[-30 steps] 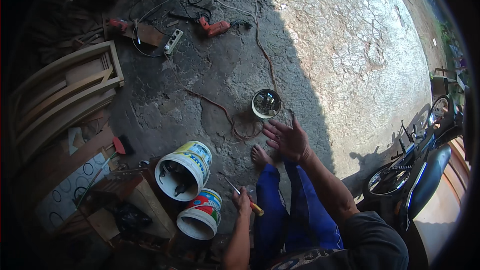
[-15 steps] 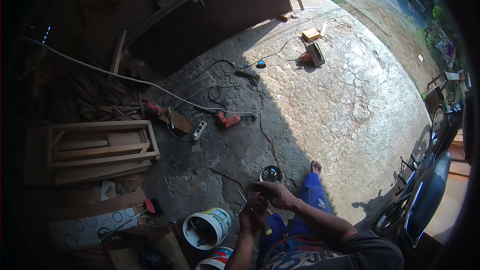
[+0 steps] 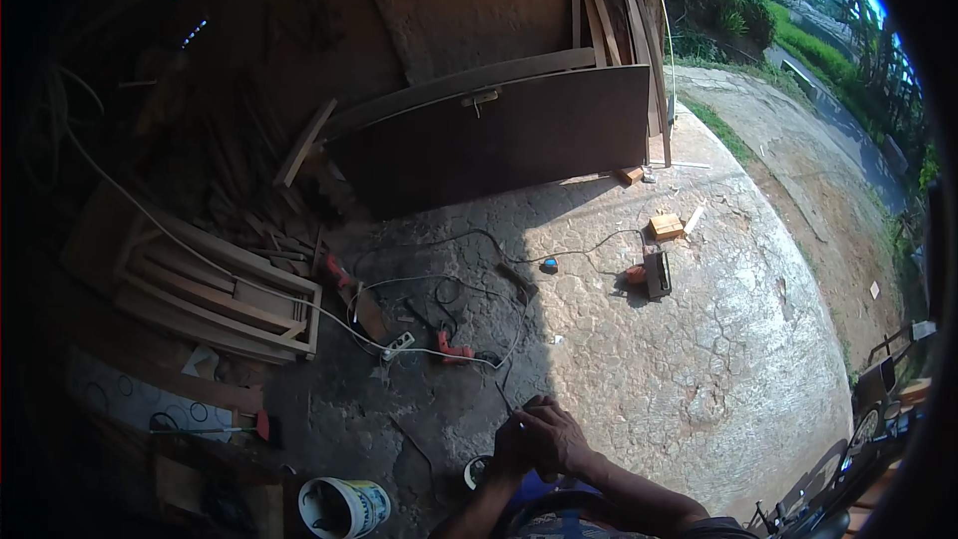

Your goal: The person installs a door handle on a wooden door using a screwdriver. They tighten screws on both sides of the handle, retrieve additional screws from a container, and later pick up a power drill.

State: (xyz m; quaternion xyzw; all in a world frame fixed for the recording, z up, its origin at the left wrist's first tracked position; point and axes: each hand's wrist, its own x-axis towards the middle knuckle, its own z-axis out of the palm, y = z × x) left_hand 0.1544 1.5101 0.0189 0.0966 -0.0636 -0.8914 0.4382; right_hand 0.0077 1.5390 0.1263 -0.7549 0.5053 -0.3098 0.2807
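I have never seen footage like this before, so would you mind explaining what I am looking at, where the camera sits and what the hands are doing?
There is no machine here, only a person working with bare hands. The single picture comes from a wide fisheye camera worn on the person's head and looking down, which is why straight edges curve near the rim.

The left hand and right hand meet at the lower middle, pressed together around a thin dark stick-like thing; what it is I cannot tell.

On the cracked concrete ground lie a white power strip with cables, a red power tool, small wood blocks and a white bucket. A big brown board leans behind, and a wooden frame lies on the left.
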